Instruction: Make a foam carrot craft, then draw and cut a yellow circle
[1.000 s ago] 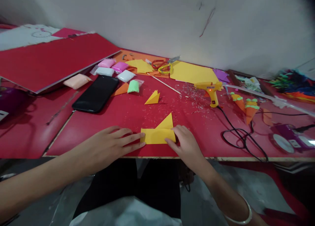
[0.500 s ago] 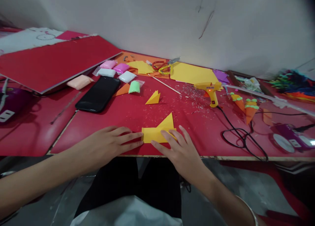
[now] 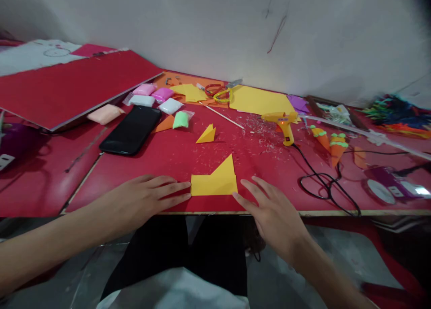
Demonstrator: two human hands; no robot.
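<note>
A folded sheet of yellow paper (image 3: 214,185) lies flat near the table's front edge, with a pointed corner sticking up behind its folded strip. My left hand (image 3: 148,197) rests on the table with fingers stretched out, the fingertips at the paper's left end. On the other side, my right hand (image 3: 271,208) is open, its thumb at the paper's lower right corner and its fingers apart just right of it. Beyond the sheet stands a small folded yellow paper piece (image 3: 206,134).
A black phone (image 3: 131,129) lies left of centre beside several clay packets (image 3: 170,106). Rightward are a yellow glue gun (image 3: 284,125) with a looping cable (image 3: 316,174) and orange paper cones (image 3: 338,150). Scissors (image 3: 222,93) lie at the back near yellow sheets (image 3: 261,100).
My right hand swept left across the folded strip, then back right to its right end. The strip now lies flatter. My left hand stays at the left end.
</note>
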